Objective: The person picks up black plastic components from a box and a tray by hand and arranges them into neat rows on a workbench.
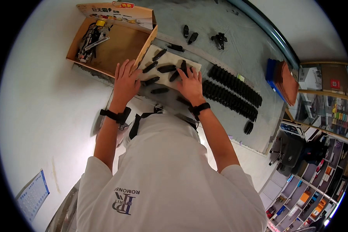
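Head view, both hands' grip spread flat, left hand (pixel 124 83), right hand (pixel 190 86), black parts (pixel 166 69) between them on white sheet (pixel 170 60)

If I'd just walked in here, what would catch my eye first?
Two bare hands, left and right, lie flat on a pale sheet scattered with small black parts. To their right, long rows of black parts line the grey table; up left sits an open cardboard box.

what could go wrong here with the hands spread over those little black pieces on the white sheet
The loose black pieces lie scattered on the white sheet; a sweep of the left hand or right hand might knock some off its edge. The right hand sits near the packed black rows and may disturb them.
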Demonstrator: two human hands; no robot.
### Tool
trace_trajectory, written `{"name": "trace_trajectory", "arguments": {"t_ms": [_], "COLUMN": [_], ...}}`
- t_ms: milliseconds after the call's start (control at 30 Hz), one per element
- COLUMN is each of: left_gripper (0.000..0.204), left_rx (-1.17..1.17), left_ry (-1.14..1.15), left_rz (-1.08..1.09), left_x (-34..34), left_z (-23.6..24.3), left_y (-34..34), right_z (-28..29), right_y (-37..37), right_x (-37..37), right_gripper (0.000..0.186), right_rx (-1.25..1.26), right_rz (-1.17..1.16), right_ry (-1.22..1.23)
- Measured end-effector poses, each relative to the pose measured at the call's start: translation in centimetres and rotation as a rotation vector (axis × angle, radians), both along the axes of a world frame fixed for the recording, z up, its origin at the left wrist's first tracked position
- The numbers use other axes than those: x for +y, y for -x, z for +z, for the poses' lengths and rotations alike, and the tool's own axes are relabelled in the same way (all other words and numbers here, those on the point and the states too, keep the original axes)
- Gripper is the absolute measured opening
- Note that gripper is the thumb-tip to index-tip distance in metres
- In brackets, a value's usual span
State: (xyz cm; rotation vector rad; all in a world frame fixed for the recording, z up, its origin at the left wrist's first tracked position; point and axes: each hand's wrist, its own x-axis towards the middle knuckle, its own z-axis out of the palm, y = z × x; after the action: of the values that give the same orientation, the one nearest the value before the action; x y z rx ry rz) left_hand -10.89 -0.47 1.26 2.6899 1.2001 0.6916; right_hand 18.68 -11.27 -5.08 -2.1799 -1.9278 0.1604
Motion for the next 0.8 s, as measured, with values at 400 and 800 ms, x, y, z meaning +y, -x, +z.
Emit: {"name": "trace_trajectory", "arguments": {"t_ms": [400,800], "left_gripper": [0.020,0.010], "left_rx": [0.164,0.435], "left_ry": [-0.234,-0.079], "left_rz": [0.096,0.077], "left_x": [2.1,3.5], "left_z": [-3.0,-2.7], "left_y": [-5.9,-6.5], "right_z": [0.1,0.7], "right_y": [-0.7,-1.6], "right_x": [-2.7,-3.7], "right_gripper": [0.077,0.044], "right_rx": [-0.152,-0.032], "right_rz": [0.051,0.098], "right_ry": [-0.022,0.003]}}
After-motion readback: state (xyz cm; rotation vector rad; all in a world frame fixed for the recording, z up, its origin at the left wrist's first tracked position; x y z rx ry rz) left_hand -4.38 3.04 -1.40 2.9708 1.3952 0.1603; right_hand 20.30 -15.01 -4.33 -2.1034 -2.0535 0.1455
